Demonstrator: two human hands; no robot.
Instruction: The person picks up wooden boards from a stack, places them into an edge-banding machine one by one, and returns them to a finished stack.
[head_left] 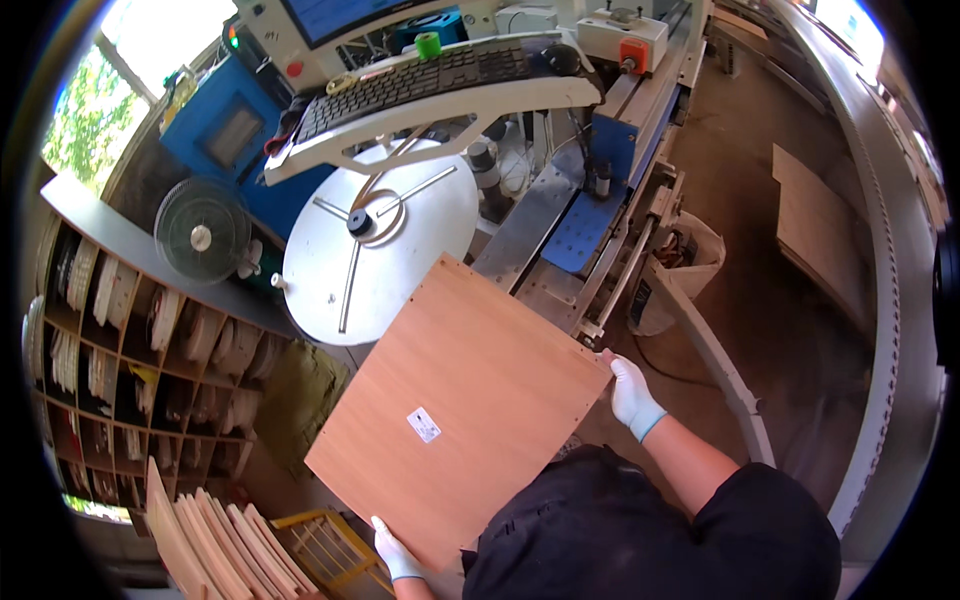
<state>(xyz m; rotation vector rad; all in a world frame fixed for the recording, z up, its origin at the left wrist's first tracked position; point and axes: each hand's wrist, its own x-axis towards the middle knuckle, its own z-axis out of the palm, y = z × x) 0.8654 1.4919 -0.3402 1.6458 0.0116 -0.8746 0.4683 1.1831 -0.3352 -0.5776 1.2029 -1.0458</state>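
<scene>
A worker's gloved left hand (393, 552) and right hand (630, 392) gripped opposite edges of a square, wood-grain laminate panel (460, 405), apparently carrying it toward the edge-banding machine (590, 215).

A big white round disc (375, 240) sits flat beside the long grey machine (590, 215). Above it a black keyboard (415, 80) rests on a white shelf, with a green tape roll (428, 45) behind. At left, a small fan (202, 230) stands on cubbyhole shelves (130, 390). Wooden boards (215, 540) lean below.
</scene>
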